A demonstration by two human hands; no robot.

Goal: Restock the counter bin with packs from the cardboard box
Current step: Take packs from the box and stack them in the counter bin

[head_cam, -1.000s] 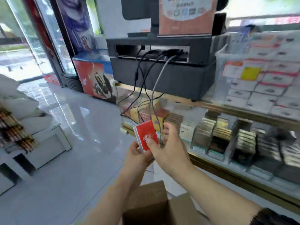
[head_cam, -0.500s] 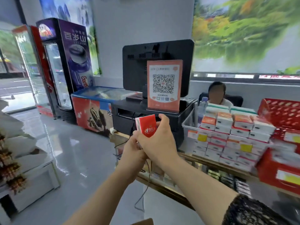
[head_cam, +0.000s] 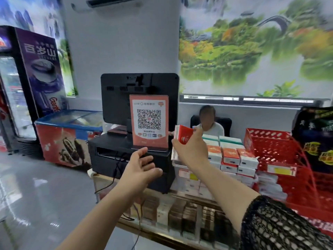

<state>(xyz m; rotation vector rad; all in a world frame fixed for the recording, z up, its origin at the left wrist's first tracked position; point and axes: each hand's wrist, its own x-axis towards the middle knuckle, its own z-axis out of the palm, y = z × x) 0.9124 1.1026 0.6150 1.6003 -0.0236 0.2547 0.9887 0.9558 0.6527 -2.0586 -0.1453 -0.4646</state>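
My right hand pinches a red pack and holds it in the air above the left end of the clear counter bin. The bin is stacked with several red, white and green packs. My left hand hovers lower and to the left, in front of the black register base, its fingers spread and holding nothing. The cardboard box is out of view.
A black register with a QR code sign stands left of the bin. A red plastic basket sits to the right. A person sits behind the counter. Below is a glass display case with packs; a freezer stands left.
The view has lifted from the box to the counter top. My left hand has let go of the red pack and dropped away. My right hand carried the pack right, toward the bin.
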